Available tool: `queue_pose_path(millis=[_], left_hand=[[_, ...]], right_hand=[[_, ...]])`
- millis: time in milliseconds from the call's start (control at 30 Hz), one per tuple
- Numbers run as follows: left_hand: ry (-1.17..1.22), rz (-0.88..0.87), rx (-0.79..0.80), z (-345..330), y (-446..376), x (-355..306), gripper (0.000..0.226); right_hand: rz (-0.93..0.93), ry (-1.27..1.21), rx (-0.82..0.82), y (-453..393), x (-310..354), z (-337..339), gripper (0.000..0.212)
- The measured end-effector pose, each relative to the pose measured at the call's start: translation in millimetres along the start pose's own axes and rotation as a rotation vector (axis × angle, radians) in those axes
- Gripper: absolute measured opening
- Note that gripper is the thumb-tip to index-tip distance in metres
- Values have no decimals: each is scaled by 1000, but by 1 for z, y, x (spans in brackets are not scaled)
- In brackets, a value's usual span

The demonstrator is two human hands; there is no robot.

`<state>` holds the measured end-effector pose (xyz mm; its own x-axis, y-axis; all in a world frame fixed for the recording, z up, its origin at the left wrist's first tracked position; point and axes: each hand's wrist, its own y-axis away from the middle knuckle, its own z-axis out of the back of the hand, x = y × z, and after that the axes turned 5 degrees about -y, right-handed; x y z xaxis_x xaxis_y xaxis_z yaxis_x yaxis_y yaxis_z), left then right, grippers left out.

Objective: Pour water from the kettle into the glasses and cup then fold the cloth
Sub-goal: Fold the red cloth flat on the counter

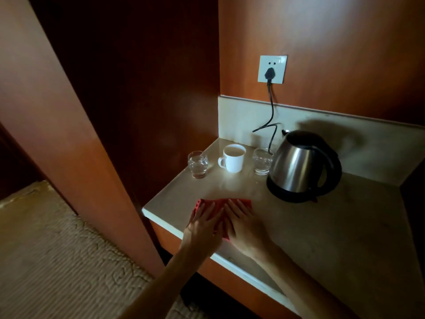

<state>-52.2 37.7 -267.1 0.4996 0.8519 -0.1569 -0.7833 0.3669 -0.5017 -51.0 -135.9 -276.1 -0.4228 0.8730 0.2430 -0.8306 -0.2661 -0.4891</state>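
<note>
Pale counter (322, 226), red cloth (220, 203) flat beneath both hands' grip

Two clear glasses on the counter, one at center left (198, 164) and one (262, 160) just left of the kettle. One white cup (232, 157) sits between them. One steel kettle (303, 164) at center right. One red cloth (220, 204) at lower center, and two hands on it, left hand (203, 224) and right hand (245, 226). One wall socket (272, 69) up top, with one black plug (269, 73) in it.
</note>
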Motion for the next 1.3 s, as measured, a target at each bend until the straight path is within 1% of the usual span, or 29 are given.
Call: queue_pose_path(millis=[133,200,233,267,400,533,633,700,800,900,1000,1200,1300], left_hand=[[-76,-157,-6,6,26,-37,37],[-128,-260,-26,6,27,-55,35],[-137,-282,-33,4,24,-61,36],[-136,-276,-22,3,20,-65,36],[-26,-144,-4,-13,-2,-72,40],[128,-133,-36,-36,-35,-62,39],[171,-136,-63,-45,-63,-45,38],[174,-118,-44,-49,-78,-31,41],[183,-69,-45,-50,-90,-8,40],[180,0,-53,-45,-87,11,41],[141,25,-47,-33,-75,21,41],[124,103,-48,-8,-29,19,36],[104,92,-27,8,-4,6,37]], right_hand=[[-10,-20,-37,56,-2,26,49],[-32,-20,-52,69,-10,36,48],[-46,-22,-65,71,-14,40,47],[-57,-24,-79,71,-20,42,46],[-72,-1,-100,62,-41,43,45],[-76,24,-165,35,-61,33,44],[-56,47,-200,5,-70,20,40],[-58,72,-177,-16,-73,9,40],[-99,85,-85,-48,-65,-4,45],[-106,75,-14,-69,-48,-14,49],[-95,56,4,-70,-34,-17,50],[13,-22,34,-41,-7,-8,46],[31,-61,41,-19,1,1,46]])
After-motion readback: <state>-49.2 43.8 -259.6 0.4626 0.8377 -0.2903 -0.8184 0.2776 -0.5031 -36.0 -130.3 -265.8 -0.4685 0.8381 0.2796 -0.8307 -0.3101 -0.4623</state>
